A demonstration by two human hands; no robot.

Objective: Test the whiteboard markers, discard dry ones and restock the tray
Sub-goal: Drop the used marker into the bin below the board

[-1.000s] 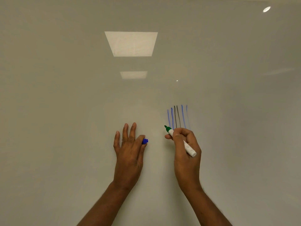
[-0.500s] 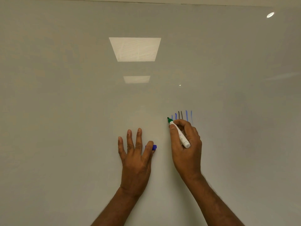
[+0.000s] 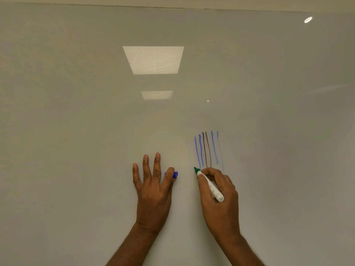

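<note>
One green marker (image 3: 211, 187), print unreadable, in right hand (image 3: 222, 204); left hand (image 3: 153, 191) pinches cap (image 3: 175, 174).

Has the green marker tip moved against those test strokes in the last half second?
Yes. The green marker tip went down, from near the tops of the test strokes to their lower ends, just left of them.
</note>
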